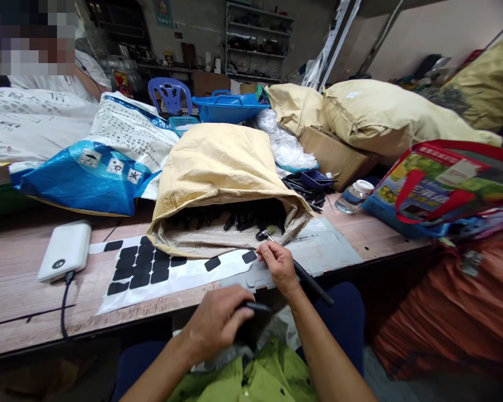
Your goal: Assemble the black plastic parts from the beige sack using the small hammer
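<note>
My right hand [279,267] pinches a thin rod at the front edge of the table. The rod has a long black handle [314,283], a shiny metal shaft and a small black head [263,234] near the sack's mouth. My left hand [220,317], lower and closer to me, is closed around a black elongated piece [256,306], slightly blurred. Just beyond both hands lies a yellowish woven sack [222,162], its mouth facing me and many black pieces [247,216] inside. A white backing sheet [230,268] with black rounded-square stickers [140,267] lies partly under the sack.
A white power bank [66,251] with a cable sits left, beside a blue-and-white sack [96,167]. Rightward are black parts [308,192], a lidded jar [354,196] and a red-handled bag [444,184]. Another person [58,78] is at the far left.
</note>
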Demonstrator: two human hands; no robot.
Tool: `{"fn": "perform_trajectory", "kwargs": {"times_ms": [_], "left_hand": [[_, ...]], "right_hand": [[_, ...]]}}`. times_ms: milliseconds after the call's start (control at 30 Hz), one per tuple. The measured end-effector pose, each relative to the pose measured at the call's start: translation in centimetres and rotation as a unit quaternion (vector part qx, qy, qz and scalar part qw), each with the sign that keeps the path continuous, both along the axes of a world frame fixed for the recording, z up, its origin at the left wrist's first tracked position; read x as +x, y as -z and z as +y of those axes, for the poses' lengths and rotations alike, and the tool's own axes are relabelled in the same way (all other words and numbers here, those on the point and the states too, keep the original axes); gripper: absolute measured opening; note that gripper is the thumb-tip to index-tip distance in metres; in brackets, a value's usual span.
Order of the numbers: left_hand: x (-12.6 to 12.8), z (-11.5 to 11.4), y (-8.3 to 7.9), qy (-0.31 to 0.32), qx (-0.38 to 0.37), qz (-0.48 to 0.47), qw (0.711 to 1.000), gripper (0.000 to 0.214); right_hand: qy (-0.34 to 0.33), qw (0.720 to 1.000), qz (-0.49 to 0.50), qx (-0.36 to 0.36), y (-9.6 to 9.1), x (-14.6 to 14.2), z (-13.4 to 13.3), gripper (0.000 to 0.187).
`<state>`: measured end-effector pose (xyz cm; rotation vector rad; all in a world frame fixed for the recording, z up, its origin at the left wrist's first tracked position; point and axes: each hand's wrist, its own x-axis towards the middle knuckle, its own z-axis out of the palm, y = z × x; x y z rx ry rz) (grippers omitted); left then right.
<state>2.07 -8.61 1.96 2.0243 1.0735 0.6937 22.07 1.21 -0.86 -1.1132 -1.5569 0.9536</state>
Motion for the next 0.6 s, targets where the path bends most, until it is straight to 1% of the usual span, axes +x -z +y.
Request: {"fn": "perform_trajectory", "kwargs": {"times_ms": [33,67,133,200,267,300,333,367,400,433,500,533,567,600], "left_hand": [[0.5,-1.2,0.6,0.018,-0.024,0.019,0.999,0.018],[0.8,-2.2,1.5,0.022,-0.05,0.048,0.997,0.017],[1.3,-3.3,4.1,-0.014,-0.106,0.123,0.987,0.016],[1.4,-3.5,7.2,-0.064,-0.166,0.195,0.964,0.023],[1.1,-3.3,9.5,-0.096,-0.214,0.245,0.941,0.032],[1.0,-3.1,10.1,-0.102,-0.226,0.261,0.933,0.036],[1.0,-3.0,10.3,-0.101,-0.231,0.27,0.929,0.038],[1.0,-3.0,9.9,-0.093,-0.228,0.273,0.93,0.037],[1.1,-3.0,9.1,-0.082,-0.219,0.269,0.934,0.034],[1.2,-2.9,7.8,-0.067,-0.208,0.254,0.942,0.03],[1.4,-2.2,4.4,-0.031,-0.182,0.199,0.962,0.022],[1.4,-1.6,2.6,-0.012,-0.179,0.16,0.971,0.02],[1.3,-0.6,1.0,0.002,-0.18,0.123,0.976,0.02],[1.1,0.8,-0.5,-0.002,-0.171,0.09,0.981,0.02]], "right_hand": [[-0.002,1.0,-0.004,0.001,0.0,0.0,0.0,0.037],[-0.004,1.0,-0.009,0.002,0.1,0.0,0.0,0.036],[-0.006,1.0,-0.019,0.007,0.1,-0.1,0.0,0.036],[-0.007,1.0,-0.025,0.011,0.1,-0.1,-0.1,0.035],[-0.009,0.999,-0.028,0.015,0.1,-0.2,-0.2,0.035],[-0.009,0.999,-0.03,0.016,0.1,-0.2,-0.2,0.035],[-0.009,0.999,-0.032,0.017,0.1,-0.2,-0.2,0.035],[-0.009,0.999,-0.034,0.017,0.1,-0.2,-0.2,0.035],[-0.008,0.999,-0.035,0.018,0.1,-0.3,-0.2,0.035],[-0.008,0.999,-0.036,0.018,0.1,-0.3,-0.1,0.034],[-0.009,0.999,-0.033,0.018,0.2,-0.3,-0.1,0.034],[-0.01,0.999,-0.031,0.018,0.2,-0.3,-0.1,0.034],[-0.011,0.999,-0.03,0.018,0.2,-0.3,-0.1,0.034],[-0.011,0.999,-0.03,0.02,0.1,-0.3,-0.1,0.034]]}}
